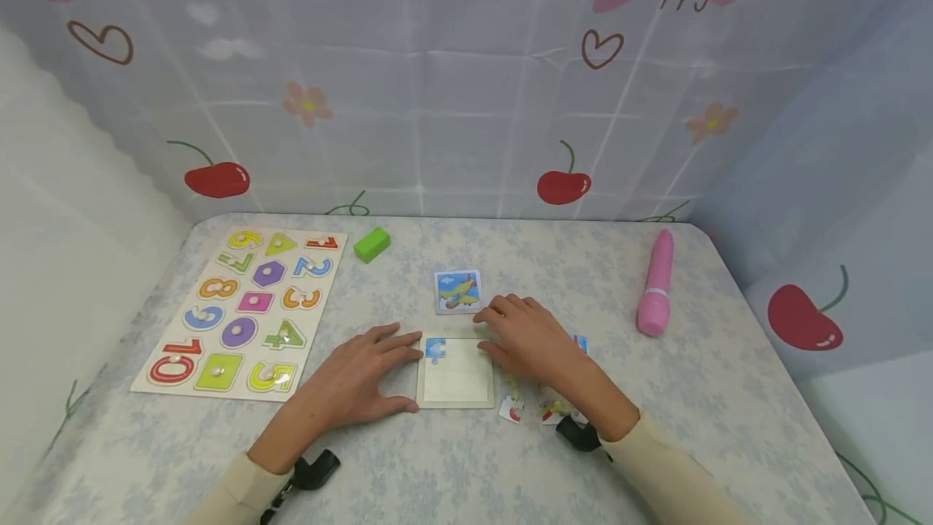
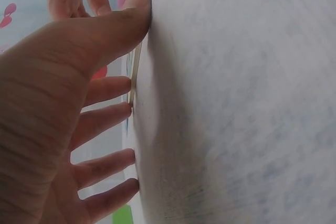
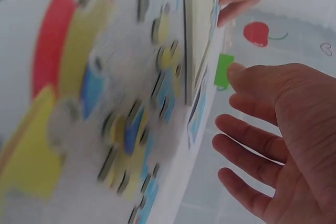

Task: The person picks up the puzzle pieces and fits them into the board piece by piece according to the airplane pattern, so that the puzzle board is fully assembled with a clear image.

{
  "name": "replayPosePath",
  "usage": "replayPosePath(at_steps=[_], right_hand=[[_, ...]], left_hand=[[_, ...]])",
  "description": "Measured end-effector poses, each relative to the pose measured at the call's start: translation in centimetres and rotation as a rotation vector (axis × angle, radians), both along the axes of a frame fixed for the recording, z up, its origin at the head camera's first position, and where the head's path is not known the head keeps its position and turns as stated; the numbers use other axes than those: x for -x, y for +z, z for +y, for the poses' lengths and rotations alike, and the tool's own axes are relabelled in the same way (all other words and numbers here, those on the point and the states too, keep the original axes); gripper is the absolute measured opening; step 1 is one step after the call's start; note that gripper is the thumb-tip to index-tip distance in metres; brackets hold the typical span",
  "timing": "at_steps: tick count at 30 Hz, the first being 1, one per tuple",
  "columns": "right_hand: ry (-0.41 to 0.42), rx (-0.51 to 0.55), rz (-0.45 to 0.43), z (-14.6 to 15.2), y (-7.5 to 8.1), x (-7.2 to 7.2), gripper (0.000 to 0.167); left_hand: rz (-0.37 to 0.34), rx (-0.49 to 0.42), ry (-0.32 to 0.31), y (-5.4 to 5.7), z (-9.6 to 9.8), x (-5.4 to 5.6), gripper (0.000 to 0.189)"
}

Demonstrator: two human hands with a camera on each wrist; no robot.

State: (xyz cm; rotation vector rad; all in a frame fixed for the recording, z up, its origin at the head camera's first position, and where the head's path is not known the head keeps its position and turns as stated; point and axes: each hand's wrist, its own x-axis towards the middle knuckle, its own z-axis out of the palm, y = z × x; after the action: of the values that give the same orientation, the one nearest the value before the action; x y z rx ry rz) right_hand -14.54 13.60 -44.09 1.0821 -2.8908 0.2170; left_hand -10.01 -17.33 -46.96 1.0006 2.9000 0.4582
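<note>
A shallow cream puzzle tray (image 1: 457,387) lies at the middle front, with one blue jigsaw piece (image 1: 435,348) in its upper left corner. My left hand (image 1: 364,375) rests beside it, fingers spread, thumb and fingertips at its left edge. Over the tray's upper right corner hovers my right hand (image 1: 526,335), fingers loosely bent and nothing between them in the right wrist view. Several loose jigsaw pieces (image 3: 128,135) lie right of the tray, partly hidden under the right forearm in the head view. Just behind the tray is a square picture card (image 1: 458,292) showing a yellow plane.
A number-and-shape board (image 1: 244,310) with knobbed pieces lies at the left. Near the back edge sits a green block (image 1: 372,245). A pink pen-shaped object (image 1: 656,286) lies at the right. Printed curtains (image 1: 466,79) enclose the table's back and sides.
</note>
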Motion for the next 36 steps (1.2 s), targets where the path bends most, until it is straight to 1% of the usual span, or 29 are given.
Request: replayPosePath(at_steps=[7, 14, 19, 29, 36], right_hand=[[-0.041, 0.044, -0.016, 2.3, -0.1, 0.0, 0.038], [-0.085, 0.086, -0.048, 4.1, -0.3, -0.1, 0.039], [-0.114, 0.072, -0.058, 5.1, -0.5, -0.1, 0.039], [-0.139, 0.052, -0.069, 7.2, -0.7, -0.2, 0.039], [-0.13, 0.082, -0.062, 8.4, -1.1, -0.5, 0.035]], left_hand=[[0.009, -0.006, -0.007, 0.0, -0.1, 0.0, 0.073], [-0.013, -0.004, -0.005, 0.1, 0.0, -0.1, 0.071], [-0.024, 0.003, 0.002, 0.1, 0.0, -0.1, 0.07], [-0.036, -0.001, 0.005, 0.3, 0.1, -0.1, 0.07], [-0.025, 0.001, 0.005, 0.2, 0.0, -0.2, 0.069]])
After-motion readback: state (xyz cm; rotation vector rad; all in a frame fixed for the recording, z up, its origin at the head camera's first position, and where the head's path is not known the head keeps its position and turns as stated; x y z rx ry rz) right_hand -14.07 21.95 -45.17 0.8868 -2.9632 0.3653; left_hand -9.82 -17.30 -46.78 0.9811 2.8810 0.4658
